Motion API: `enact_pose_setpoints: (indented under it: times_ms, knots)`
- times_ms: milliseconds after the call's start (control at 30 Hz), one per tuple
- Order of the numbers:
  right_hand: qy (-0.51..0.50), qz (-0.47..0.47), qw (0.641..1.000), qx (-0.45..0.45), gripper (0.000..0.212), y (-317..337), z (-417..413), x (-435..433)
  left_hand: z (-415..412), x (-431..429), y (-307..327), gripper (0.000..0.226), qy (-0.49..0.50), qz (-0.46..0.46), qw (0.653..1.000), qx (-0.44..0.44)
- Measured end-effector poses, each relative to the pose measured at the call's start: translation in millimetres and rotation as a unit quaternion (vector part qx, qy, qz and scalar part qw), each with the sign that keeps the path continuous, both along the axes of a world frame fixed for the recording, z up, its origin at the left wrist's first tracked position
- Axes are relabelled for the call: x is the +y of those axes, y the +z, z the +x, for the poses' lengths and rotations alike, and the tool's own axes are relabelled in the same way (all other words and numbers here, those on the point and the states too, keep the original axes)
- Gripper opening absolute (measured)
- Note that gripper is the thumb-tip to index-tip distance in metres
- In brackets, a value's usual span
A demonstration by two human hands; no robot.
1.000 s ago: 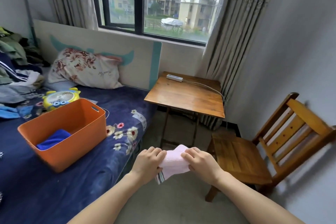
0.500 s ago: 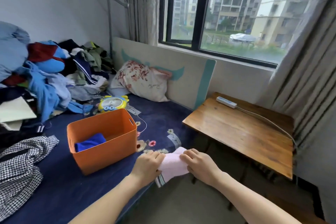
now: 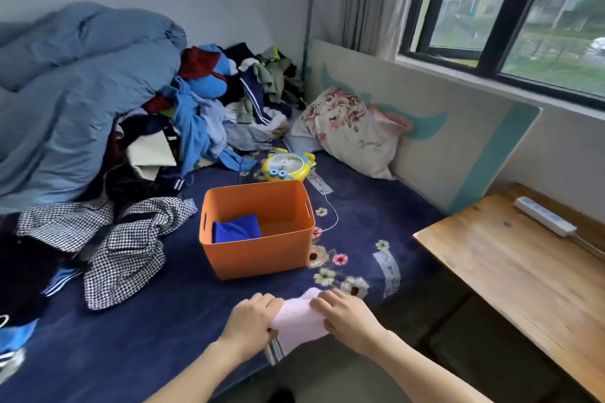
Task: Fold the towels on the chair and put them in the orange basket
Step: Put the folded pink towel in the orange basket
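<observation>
The pink towel, folded small, sits between both hands at the near edge of the bed. The left hand grips its left side with curled fingers; the right hand grips the right side likewise. Just beyond, on the bed, stands the orange basket with a blue towel inside. A wooden table stands to the right.

towel in basket, on bed
</observation>
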State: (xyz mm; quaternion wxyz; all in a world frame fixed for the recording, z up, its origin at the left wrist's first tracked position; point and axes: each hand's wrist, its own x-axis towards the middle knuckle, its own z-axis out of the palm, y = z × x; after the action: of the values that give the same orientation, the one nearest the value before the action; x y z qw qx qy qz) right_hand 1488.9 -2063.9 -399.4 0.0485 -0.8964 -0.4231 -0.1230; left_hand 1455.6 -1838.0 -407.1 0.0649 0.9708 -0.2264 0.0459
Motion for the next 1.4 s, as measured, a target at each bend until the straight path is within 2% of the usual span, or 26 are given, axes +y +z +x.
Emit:
enact_pose_setpoints:
  times_ms: [100,233,367,500,700,833,1067,1300,1400]
  knots:
    - [0.029,0.002,1.000,0.011,0.038,0.1,28.3,22.8,18.9,24.6,-4.4,0.054,0.022,-0.050,0.998,0.022]
    - [0.064,0.002,0.998,-0.004,0.031,17.7,95.3,51.0,71.9,61.2,-4.1,0.044,0.069,-0.168,0.983,0.018]
    - [0.072,0.023,0.997,-0.033,0.035,53.9,161.8,75.4,131.0,79.1,16.3,0.037,0.074,-0.229,0.969,-0.063]
    - [0.046,0.051,0.998,-0.011,0.038,61.6,214.8,95.2,188.6,95.7,31.2,0.045,0.065,-0.200,0.972,-0.108]
    - [0.058,0.029,0.997,0.032,0.036,34.1,248.2,108.1,223.1,111.0,-2.3,0.078,0.057,-0.183,0.980,-0.047]
    - [0.061,0.010,0.997,0.047,0.036,18.4,279.4,111.3,245.5,112.6,-14.9,0.077,0.075,-0.176,0.980,-0.045]
    - [0.095,0.031,0.990,0.098,0.036,7.0,359.5,117.4,307.3,114.9,-6.5,0.081,0.111,-0.132,0.984,-0.050]
    - [0.088,0.039,0.986,0.140,0.035,-14.3,439.6,119.7,378.3,105.9,-9.8,0.060,0.184,-0.115,0.976,0.003]
    - [0.076,0.028,0.981,0.178,0.032,-39.1,463.7,117.4,408.0,97.2,-28.2,0.060,0.237,-0.140,0.958,0.084]
